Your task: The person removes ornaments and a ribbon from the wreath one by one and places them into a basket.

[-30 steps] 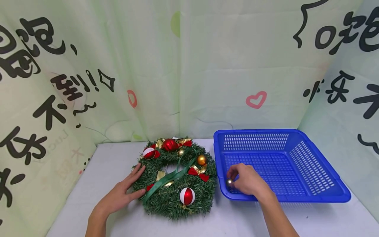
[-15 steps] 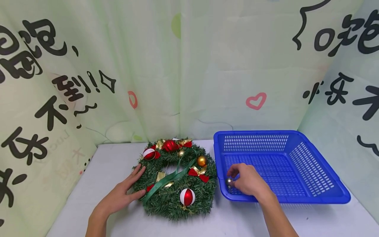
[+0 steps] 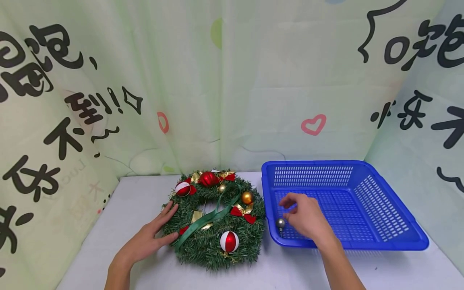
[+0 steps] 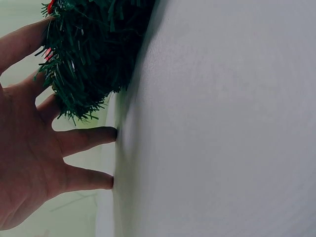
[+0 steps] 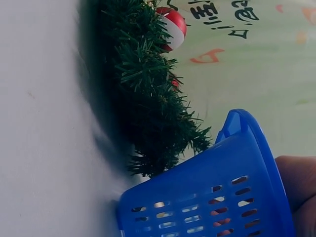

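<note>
A green wreath (image 3: 214,253) lies flat on the white table, with red-and-white balls, a red ball, a gold ball, bows and a green ribbon on it. My left hand (image 3: 146,237) rests against its left side, fingers spread. In the left wrist view, some fingertips of the left hand (image 4: 34,143) touch the table beside the wreath. Inside the blue basket (image 3: 311,243), a small silver ball (image 3: 280,222) sits near the front left corner. My right hand (image 3: 304,215) hovers just right of that ball, fingers loosely bent and apart from it. The basket wall mostly hides this hand in the right wrist view.
The blue basket stands close against the wreath's right side, its raised rim between them. Behind the table hangs a pale green curtain (image 3: 253,100) with black lettering, and it also closes off both sides.
My right hand has let go of the silver ball, which stays in the basket's corner, and has lifted slightly away to the right. The left hand and wreath have not moved.
</note>
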Demonstrator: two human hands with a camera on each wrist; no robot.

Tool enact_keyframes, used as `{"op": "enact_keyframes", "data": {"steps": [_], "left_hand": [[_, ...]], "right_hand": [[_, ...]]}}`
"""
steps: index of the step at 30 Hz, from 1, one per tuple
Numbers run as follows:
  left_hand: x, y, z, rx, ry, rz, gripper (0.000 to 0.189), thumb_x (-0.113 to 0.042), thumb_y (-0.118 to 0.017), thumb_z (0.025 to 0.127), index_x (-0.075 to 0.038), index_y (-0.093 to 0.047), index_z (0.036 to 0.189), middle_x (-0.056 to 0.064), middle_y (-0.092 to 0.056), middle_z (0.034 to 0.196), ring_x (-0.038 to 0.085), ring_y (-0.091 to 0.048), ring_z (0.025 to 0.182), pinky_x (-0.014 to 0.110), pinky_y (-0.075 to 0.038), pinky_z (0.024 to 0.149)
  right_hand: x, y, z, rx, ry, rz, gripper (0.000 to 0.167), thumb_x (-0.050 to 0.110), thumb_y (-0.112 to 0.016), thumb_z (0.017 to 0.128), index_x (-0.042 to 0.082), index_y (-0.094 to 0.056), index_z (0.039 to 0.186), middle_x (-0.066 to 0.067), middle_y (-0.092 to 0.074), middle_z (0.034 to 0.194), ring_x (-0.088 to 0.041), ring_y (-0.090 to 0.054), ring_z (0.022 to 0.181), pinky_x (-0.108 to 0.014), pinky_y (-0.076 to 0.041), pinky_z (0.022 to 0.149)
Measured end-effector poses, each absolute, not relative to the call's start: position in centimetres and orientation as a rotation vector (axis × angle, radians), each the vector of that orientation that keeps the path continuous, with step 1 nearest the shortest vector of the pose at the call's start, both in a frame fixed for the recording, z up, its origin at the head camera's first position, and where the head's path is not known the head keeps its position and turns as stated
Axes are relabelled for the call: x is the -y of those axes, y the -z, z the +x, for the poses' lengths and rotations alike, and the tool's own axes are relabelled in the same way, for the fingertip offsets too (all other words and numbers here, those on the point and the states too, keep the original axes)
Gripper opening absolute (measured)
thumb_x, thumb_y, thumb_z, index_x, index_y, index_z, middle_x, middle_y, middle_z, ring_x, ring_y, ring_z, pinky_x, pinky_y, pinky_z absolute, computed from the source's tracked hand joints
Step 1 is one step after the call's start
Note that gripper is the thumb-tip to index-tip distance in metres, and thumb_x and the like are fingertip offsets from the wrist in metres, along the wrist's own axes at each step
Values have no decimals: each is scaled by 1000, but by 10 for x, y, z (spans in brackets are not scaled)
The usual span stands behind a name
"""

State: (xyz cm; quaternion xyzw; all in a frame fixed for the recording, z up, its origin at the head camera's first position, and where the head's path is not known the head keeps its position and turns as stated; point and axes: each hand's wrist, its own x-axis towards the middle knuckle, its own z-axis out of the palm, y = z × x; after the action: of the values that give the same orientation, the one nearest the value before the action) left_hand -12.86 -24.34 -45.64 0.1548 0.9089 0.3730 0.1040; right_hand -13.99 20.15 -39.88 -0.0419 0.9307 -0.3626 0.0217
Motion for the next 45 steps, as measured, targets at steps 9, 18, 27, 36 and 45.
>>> {"op": "enact_keyframes", "data": {"steps": [9,18,27,36,45], "left_hand": [[243,456,-127,-2692,-1094,453,79,-48,-64,102,-28,-24,168,5,-9,177,46,-20,157,72,-34,114],[244,456,-128,-2691,-1088,453,80,-48,-64,102,-28,-23,168,5,-8,177,46,-21,157,72,-34,114],[243,456,-128,-2690,-1082,452,79,-48,-63,102,-29,-23,168,5,-8,177,47,-21,156,72,-34,114],[243,456,-128,-2698,-1084,458,79,-48,-63,102,-28,-23,168,6,-8,177,48,-22,156,73,-34,114],[243,458,-129,-2697,-1093,466,79,-47,-64,102,-27,-23,168,6,-8,177,48,-20,156,73,-33,114]], "right_hand": [[-197,389,-135,-3000,1185,-107,35,12,-76,94,9,-68,127,-13,-74,116,-26,-74,97,-50,-58,86],[-190,381,-131,-3016,1377,-198,41,14,-77,96,13,-65,135,-12,-71,125,-29,-72,109,-41,-62,89],[-181,381,-129,-2939,1568,-486,42,7,-81,91,17,-68,130,-9,-71,126,-27,-72,110,-39,-62,90],[-172,381,-125,-2857,1608,-626,40,4,-81,89,21,-71,124,2,-72,122,-24,-72,106,-36,-62,89],[-160,383,-121,-2690,1625,-675,38,9,-82,89,24,-71,122,2,-72,121,-29,-72,108,-36,-62,89]]}}
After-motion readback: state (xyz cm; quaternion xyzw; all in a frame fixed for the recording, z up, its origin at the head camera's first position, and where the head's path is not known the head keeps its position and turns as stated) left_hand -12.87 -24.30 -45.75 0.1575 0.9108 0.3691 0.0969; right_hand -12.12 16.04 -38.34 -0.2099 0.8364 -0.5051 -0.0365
